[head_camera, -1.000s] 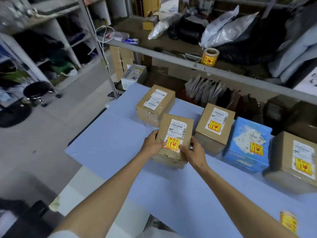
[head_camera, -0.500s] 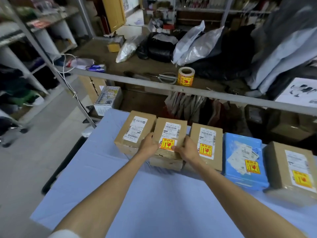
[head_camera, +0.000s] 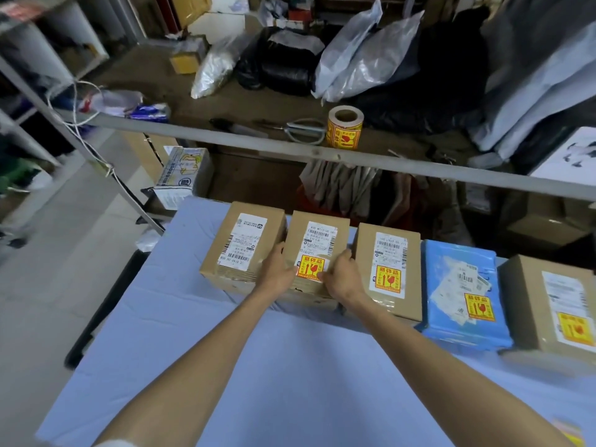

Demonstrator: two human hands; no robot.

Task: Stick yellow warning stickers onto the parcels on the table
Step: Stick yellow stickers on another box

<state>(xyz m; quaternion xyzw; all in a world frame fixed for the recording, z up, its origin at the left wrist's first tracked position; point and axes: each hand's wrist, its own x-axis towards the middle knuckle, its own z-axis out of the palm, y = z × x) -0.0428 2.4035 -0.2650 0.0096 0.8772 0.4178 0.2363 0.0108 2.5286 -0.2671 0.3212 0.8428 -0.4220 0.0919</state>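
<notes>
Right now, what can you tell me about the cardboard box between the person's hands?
The brown cardboard parcel lies flat on the blue table cover, second from the left in the row. Its top bears a white barcode label above a yellow warning sticker. The left hand and right hand grip its sides.

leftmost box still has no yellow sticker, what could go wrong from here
1. The leftmost box sits tight against the held box, so it could get passed over.
2. The sticker roll is up on the shelf; reaching over the row may knock parcels.
</notes>
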